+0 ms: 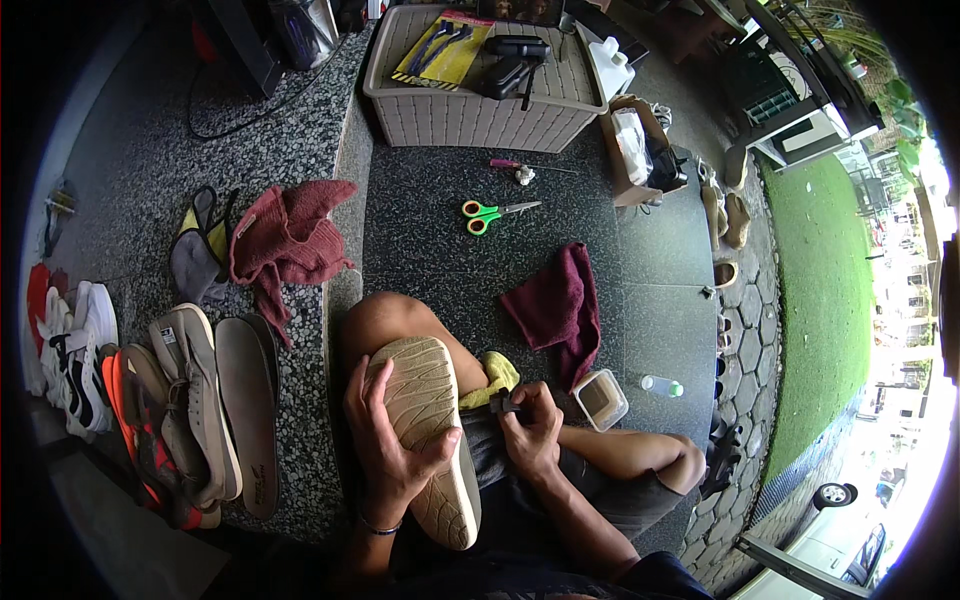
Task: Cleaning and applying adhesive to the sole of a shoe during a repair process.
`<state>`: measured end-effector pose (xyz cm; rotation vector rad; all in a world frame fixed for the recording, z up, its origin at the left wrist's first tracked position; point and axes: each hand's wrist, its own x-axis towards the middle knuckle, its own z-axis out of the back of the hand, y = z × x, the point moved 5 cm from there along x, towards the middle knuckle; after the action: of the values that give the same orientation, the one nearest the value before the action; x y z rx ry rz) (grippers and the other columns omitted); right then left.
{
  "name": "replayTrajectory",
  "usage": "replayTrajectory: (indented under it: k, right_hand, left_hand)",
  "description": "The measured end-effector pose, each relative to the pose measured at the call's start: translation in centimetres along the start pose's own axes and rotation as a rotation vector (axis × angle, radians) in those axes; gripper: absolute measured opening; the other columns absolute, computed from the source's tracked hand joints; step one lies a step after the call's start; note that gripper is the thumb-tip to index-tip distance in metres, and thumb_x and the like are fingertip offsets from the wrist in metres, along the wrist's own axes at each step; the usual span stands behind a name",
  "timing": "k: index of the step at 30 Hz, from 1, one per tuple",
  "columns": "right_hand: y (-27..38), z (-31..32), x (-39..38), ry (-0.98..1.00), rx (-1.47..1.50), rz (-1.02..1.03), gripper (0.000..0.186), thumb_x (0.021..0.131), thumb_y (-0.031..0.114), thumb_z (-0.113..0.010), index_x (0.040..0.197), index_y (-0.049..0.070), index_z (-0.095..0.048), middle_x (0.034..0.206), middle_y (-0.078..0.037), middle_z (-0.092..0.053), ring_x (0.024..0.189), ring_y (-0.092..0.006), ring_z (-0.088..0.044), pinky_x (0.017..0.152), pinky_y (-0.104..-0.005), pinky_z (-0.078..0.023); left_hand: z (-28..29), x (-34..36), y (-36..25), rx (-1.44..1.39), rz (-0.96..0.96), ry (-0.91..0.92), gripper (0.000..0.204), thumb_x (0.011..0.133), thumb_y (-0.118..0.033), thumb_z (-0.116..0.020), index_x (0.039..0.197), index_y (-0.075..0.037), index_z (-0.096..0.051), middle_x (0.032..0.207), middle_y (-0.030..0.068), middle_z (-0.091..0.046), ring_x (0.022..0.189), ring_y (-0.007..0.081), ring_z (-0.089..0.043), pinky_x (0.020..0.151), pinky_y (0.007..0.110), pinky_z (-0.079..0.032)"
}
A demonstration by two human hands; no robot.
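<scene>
My left hand [388,455] grips a shoe [418,390] over my lap, its tan patterned sole turned up, fingers along one edge and thumb across the sole. Close to the shoe's right side, my right hand [533,432] is closed around a small dark tool [502,402]; my fingers hide most of it, so its kind is unclear. A yellow cloth [500,372] lies by my leg, just beyond that tool. Farther out are a crumpled maroon cloth [560,308], a small clear plastic tub [602,399] with pale contents, and a little green-capped bottle [662,386].
Green-handled scissors [482,215] lie on the dark stone. A grey storage box [485,122] stands behind, bearing a yellow card pack [444,50]. Left, on a raised ledge, are a reddish towel [293,237] and several shoes [200,400]. A cardboard box [638,192] sits far right.
</scene>
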<state>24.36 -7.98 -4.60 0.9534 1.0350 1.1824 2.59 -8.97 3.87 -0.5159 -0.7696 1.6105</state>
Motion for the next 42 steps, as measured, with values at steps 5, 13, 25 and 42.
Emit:
replayTrajectory:
  k: [5, 13, 25, 42]
  right_hand:
    - [-0.09, -0.02, 0.08, -0.011, 0.014, 0.015, 0.019, 0.088, -0.002, -0.068, 0.094, 0.003, -0.051, 0.084, 0.0, -0.058, 0.077, -0.0066, -0.051, 0.07, -0.0233, -0.044]
    - [-0.02, -0.09, 0.16, 0.006, 0.009, -0.012, 0.018, 0.089, -0.001, -0.068, 0.093, 0.003, -0.051, 0.083, 0.0, -0.057, 0.076, -0.0065, -0.05, 0.069, -0.0232, -0.044]
    - [0.01, -0.12, 0.31, 0.002, 0.034, 0.019, 0.018, 0.089, 0.001, -0.069, 0.093, 0.002, -0.052, 0.085, -0.001, -0.058, 0.078, -0.0071, -0.052, 0.071, -0.0237, -0.045]
    - [0.0, -0.16, 0.41, 0.008, 0.027, -0.005, 0.018, 0.09, 0.0, -0.069, 0.094, 0.001, -0.052, 0.086, -0.002, -0.059, 0.08, -0.0072, -0.053, 0.073, -0.0231, -0.046]
  left_hand:
    - [0.01, 0.05, 0.0, -0.038, 0.0, -0.002, 0.1, 0.082, -0.06, -0.076, 0.153, -0.001, -0.037, 0.153, 0.0323, -0.033, 0.141, 0.0469, -0.038, 0.115, 0.059, -0.036]
    - [0.06, -0.05, 0.31, -0.077, 0.017, -0.003, 0.087, 0.089, -0.051, -0.071, 0.153, -0.002, -0.038, 0.154, 0.0317, -0.033, 0.141, 0.046, -0.038, 0.116, 0.058, -0.035]
    - [0.0, -0.08, 0.41, -0.078, 0.018, -0.01, 0.085, 0.089, -0.048, -0.071, 0.153, -0.002, -0.039, 0.154, 0.0324, -0.034, 0.141, 0.0464, -0.039, 0.117, 0.057, -0.034]
    - [-0.05, -0.08, 0.54, -0.092, 0.003, -0.027, 0.085, 0.091, -0.051, -0.069, 0.153, -0.001, -0.039, 0.153, 0.0326, -0.035, 0.141, 0.0462, -0.038, 0.116, 0.058, -0.034]
